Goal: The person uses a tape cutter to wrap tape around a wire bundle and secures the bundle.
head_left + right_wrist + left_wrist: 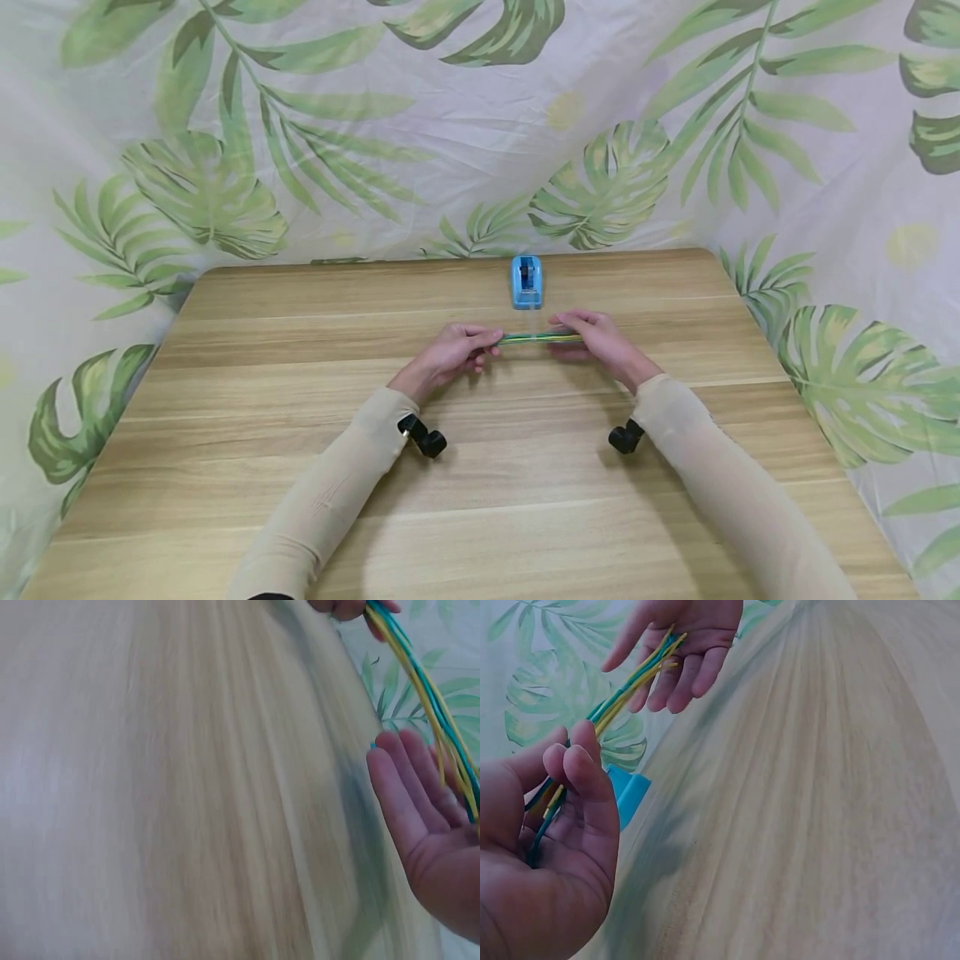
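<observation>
Here the left grip [454, 349] pinches the wires [536, 338] near one end, the other by the right grip [603, 338] (fingers extended).

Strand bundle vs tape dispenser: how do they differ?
- Colour: the strand bundle mixes green and yellow; the tape dispenser is mainly light blue.
- Shape: the bundle is long and thin; the dispenser is a compact block.
- Pose: the bundle runs sideways, pinched in the left hand; the dispenser sits on the table, touched by neither hand.
Shared: both show near mid-frame in the head view.
</observation>
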Tool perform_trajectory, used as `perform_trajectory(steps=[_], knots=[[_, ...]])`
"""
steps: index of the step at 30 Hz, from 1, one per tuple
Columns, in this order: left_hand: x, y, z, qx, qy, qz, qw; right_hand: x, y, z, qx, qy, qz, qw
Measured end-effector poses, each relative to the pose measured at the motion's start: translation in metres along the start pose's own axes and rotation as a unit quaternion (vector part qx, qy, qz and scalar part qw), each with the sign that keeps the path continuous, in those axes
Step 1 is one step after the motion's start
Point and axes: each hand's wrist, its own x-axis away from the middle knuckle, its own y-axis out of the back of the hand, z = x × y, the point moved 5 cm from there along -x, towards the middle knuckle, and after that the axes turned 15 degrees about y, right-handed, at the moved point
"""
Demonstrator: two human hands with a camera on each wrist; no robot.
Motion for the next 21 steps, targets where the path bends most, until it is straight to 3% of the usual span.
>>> perform_trajectory(steps=[5,8,13,21], knots=[[0.001,-0.001,-0.002,-0.01,-0.022,-0.001,0.9997,-0.001,0.0,-0.005,-0.104,-0.056,-0.031,0.993],[0.002,-0.001,-0.004,-0.02,-0.038,-0.005,0.9991,0.001,0.0,-0.009,-0.139,-0.099,-0.035,0.985],[0.001,-0.001,-0.005,-0.034,-0.06,-0.014,0.9975,0.003,0.0,-0.012,-0.141,-0.134,-0.008,0.981],[0.002,0.0,-0.006,-0.065,-0.095,-0.028,0.993,0.004,-0.001,-0.013,-0.145,-0.147,0.015,0.978]])
